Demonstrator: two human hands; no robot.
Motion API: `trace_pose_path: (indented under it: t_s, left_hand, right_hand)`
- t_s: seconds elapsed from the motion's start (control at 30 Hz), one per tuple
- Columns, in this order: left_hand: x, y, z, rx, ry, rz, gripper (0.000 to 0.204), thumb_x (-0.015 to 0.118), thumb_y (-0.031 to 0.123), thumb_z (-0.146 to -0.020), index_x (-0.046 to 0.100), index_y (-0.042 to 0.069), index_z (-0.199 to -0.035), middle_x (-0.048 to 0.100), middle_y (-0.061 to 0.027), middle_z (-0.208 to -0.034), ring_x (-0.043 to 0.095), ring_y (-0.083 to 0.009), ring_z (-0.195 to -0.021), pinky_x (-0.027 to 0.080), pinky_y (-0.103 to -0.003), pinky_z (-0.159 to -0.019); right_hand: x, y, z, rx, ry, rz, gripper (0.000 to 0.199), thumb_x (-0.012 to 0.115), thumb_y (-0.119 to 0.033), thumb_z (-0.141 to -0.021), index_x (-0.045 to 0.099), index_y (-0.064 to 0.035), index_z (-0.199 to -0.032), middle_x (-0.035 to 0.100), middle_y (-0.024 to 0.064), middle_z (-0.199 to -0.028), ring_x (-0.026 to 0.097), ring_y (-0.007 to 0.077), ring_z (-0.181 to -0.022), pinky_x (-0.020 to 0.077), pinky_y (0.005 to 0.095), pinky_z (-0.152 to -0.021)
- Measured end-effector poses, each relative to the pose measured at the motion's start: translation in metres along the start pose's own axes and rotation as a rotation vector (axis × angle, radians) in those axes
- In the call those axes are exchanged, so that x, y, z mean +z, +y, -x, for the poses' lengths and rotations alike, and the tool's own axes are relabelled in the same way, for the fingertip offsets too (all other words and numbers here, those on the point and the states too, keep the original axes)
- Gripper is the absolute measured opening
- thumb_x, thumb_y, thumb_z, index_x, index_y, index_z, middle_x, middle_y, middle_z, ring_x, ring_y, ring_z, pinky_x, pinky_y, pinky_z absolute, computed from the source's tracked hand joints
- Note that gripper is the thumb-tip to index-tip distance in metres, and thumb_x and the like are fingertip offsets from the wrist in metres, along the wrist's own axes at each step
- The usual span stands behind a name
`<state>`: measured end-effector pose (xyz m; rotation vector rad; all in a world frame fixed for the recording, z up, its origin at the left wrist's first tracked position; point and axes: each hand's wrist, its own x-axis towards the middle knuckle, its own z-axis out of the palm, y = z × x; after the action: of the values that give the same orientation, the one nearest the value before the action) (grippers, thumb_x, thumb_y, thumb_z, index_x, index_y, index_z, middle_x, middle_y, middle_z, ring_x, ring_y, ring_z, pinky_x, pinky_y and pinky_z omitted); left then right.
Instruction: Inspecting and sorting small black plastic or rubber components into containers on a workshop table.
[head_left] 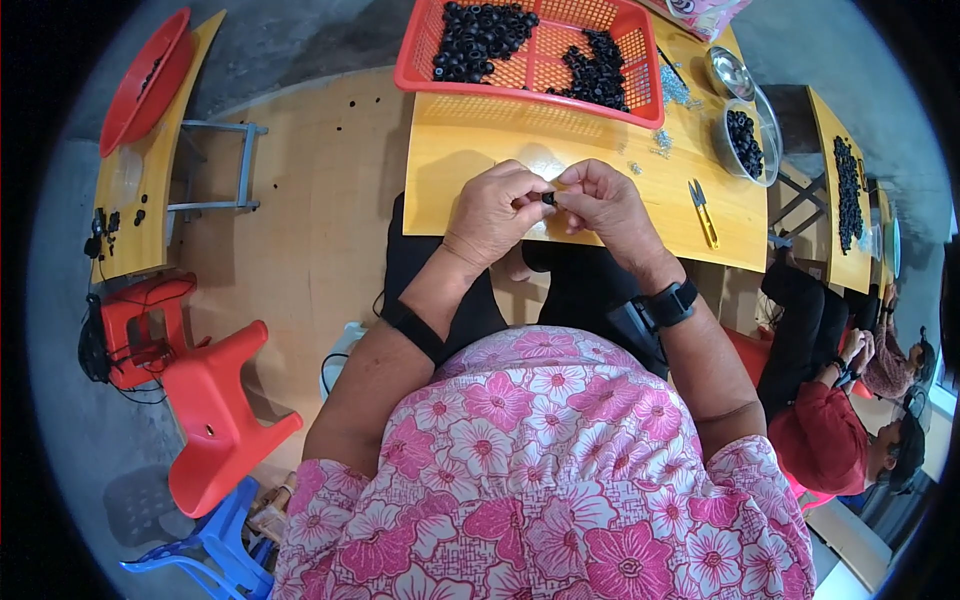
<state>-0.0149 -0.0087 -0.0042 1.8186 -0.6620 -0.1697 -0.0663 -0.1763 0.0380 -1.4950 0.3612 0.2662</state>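
Observation:
Over the near edge of the yellow table [450,140], my two hands meet around a small black part [549,198], round and dark like those in the basket. The fingers of my left hand [497,205] pinch it from one side. My right hand [603,205] is closed at its other side, thumb and fingertips pressed together on it. Fine detail of the part is hidden by the fingertips. Beyond my hands stands a red basket [530,92] with two heaps of small black parts [480,40].
Yellow-handled thread snips [705,215] lie to the right. Behind them are a bowl of black parts [742,145], a metal bowl [730,73] and small clear pieces [672,85]. Red stools [215,420] stand at left; co-workers [825,430] sit at right beside another table [840,190].

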Motion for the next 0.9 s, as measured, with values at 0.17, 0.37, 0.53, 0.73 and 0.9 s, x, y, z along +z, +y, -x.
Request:
trace_pose_path:
  t_s: [0.17, 0.37, 0.53, 0.73, 0.9]
  left_hand:
    - [0.0, -0.001, 0.0, 0.014, -0.002, -0.006, 0.017, 0.073, 0.0, -0.067, 0.065, 0.001, -0.082, 0.058, -0.0063, -0.074, 0.059, -0.0139, -0.061, 0.048, -0.026, -0.058]
    - [-0.001, -0.001, -0.001, 0.025, -0.006, -0.043, 0.016, 0.073, 0.001, -0.068, 0.063, 0.001, -0.079, 0.057, -0.0058, -0.072, 0.058, -0.0136, -0.06, 0.047, -0.026, -0.056]
    - [0.0, 0.0, -0.001, 0.021, -0.006, -0.018, 0.015, 0.073, 0.001, -0.068, 0.063, 0.001, -0.08, 0.056, -0.0057, -0.071, 0.058, -0.0136, -0.059, 0.047, -0.026, -0.056]
    - [0.001, -0.001, -0.002, 0.007, 0.01, 0.03, 0.016, 0.075, 0.003, -0.068, 0.064, 0.002, -0.079, 0.057, -0.0055, -0.071, 0.058, -0.0135, -0.059, 0.047, -0.026, -0.057]
    - [-0.001, 0.0, -0.004, 0.037, -0.043, -0.042, 0.014, 0.073, 0.008, -0.069, 0.065, 0.004, -0.081, 0.06, -0.0066, -0.075, 0.062, -0.0169, -0.064, 0.05, -0.029, -0.061]
  right_hand:
    - [0.005, 0.005, 0.0, -0.037, 0.057, 0.03, 0.017, 0.064, -0.006, -0.086, 0.053, -0.0008, -0.097, 0.057, 0.0007, -0.071, 0.053, 0.0059, -0.058, 0.0451, 0.0193, -0.053]
    - [0.009, 0.009, -0.002, -0.079, 0.093, -0.019, 0.015, 0.066, -0.007, -0.085, 0.054, -0.0012, -0.093, 0.057, 0.0005, -0.071, 0.052, 0.0046, -0.057, 0.0428, 0.0183, -0.051]
    - [0.008, 0.017, -0.006, -0.061, 0.106, -0.043, 0.012, 0.065, -0.008, -0.086, 0.055, -0.0016, -0.09, 0.057, 0.0002, -0.07, 0.051, 0.0048, -0.055, 0.0425, 0.0179, -0.051]
    - [0.001, 0.021, -0.006, 0.033, 0.016, -0.311, 0.012, 0.06, -0.011, -0.09, 0.058, -0.0011, -0.096, 0.057, -0.0001, -0.072, 0.052, 0.0054, -0.058, 0.0445, 0.0193, -0.055]
    - [0.002, 0.026, -0.003, -0.014, 0.027, -0.226, 0.011, 0.061, -0.01, -0.09, 0.06, -0.0031, -0.098, 0.059, -0.0006, -0.075, 0.053, 0.0057, -0.06, 0.0452, 0.0193, -0.058]
